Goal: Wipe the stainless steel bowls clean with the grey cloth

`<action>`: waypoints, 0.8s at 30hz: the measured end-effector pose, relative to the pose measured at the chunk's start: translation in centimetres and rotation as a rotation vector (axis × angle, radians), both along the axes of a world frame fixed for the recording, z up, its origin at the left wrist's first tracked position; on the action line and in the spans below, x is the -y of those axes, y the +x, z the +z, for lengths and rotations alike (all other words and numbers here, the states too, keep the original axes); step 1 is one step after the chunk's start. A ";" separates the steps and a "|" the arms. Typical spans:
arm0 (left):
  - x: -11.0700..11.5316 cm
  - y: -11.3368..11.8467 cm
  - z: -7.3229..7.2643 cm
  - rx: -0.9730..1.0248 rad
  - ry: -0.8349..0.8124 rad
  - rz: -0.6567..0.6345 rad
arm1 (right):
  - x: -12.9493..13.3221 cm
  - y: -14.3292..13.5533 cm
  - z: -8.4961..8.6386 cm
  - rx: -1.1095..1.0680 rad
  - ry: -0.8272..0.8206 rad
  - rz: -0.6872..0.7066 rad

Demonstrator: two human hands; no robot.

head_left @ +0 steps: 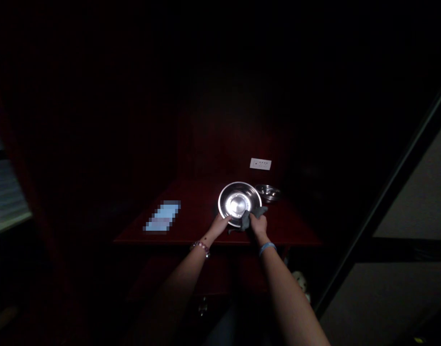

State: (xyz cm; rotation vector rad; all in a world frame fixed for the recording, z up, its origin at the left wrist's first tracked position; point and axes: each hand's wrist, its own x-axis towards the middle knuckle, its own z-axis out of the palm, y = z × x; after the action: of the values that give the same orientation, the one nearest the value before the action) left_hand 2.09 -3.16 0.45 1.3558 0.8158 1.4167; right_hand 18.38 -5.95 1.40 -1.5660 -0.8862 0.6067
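A shiny round metal bowl (pixel 238 204) is tilted toward me above the dark red tabletop (pixel 196 202). My left hand (pixel 219 225) is closed on its lower left rim, the thumb lying over the edge. At the lower right rim, my right hand (pixel 258 224) grips a grey cloth (pixel 245 220), which is bunched against the bowl's inner wall and edge. Part of the cloth sticks out to the right above that hand. Behind the bowl to the right, more metal bowls (pixel 269 193) rest stacked on the tabletop.
A pixelated flat bluish-white object (pixel 163 216) lies on the left of the tabletop. A white socket panel (pixel 260 164) is on the back wall. Below the front edge is a drawer front with a metal handle (pixel 203 306). Most surroundings are very dark.
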 end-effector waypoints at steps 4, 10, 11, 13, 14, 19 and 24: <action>0.2 0.1 0.2 -0.064 -0.007 0.028 | 0.1 0.8 0.3 0.168 0.010 -0.063; -0.1 -0.6 0.8 0.065 -0.135 0.154 | 0.5 -2.1 0.5 0.199 0.154 -0.077; -0.2 -0.7 0.7 0.084 -0.140 0.168 | 0.5 -2.7 0.4 0.161 0.152 -0.065; -0.3 -0.9 0.5 0.125 -0.152 0.173 | 0.3 -3.4 0.0 0.043 0.103 -0.037; -0.4 -1.0 0.4 0.146 -0.164 0.169 | 0.2 -3.6 -0.3 -0.024 0.074 -0.025; -0.6 -1.2 -0.2 0.195 -0.223 0.109 | -0.5 -3.8 -1.3 -0.184 0.054 0.018; -0.3 -1.1 -0.4 0.124 -0.127 0.013 | -0.9 -4.4 -2.1 -0.243 0.070 0.051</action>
State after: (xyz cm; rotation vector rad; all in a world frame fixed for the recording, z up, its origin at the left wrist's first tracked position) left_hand 1.04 -2.81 0.02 1.1570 0.8199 1.4188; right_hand 14.02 -5.02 -0.75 -1.3760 -0.7569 0.7766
